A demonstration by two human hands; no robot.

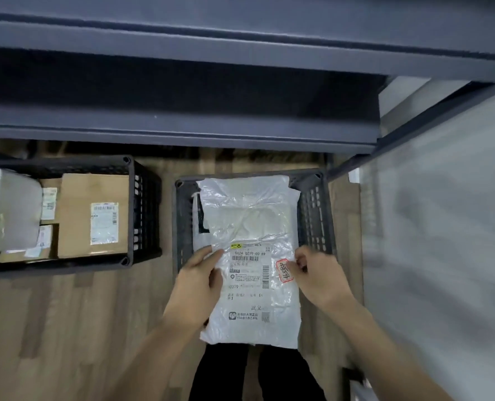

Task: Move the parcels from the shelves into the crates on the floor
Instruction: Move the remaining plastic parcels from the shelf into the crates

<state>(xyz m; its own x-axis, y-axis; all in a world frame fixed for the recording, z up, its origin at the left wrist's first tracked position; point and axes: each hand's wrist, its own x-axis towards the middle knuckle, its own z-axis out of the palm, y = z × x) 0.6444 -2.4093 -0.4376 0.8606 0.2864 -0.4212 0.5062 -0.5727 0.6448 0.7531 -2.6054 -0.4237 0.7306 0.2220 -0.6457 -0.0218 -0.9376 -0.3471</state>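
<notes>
A white plastic parcel bag (249,221) with a printed shipping label and a red stamp hangs flat over the right black crate (315,215) on the floor. My left hand (197,282) grips its left edge, thumb on top near the label. My right hand (318,273) pinches its right edge beside the red stamp. The bag covers most of that crate's opening, so its inside is hidden. A second black crate (145,209) at the left holds a large cardboard box (93,215), smaller boxes and a white bagged parcel (6,209).
Dark blue-grey metal shelves (182,125) run across the top of the view, with a shelf post (414,125) angling down at the right. A pale blurred panel (443,241) fills the right side. The floor is wood laminate (66,328). My dark trouser legs show at the bottom.
</notes>
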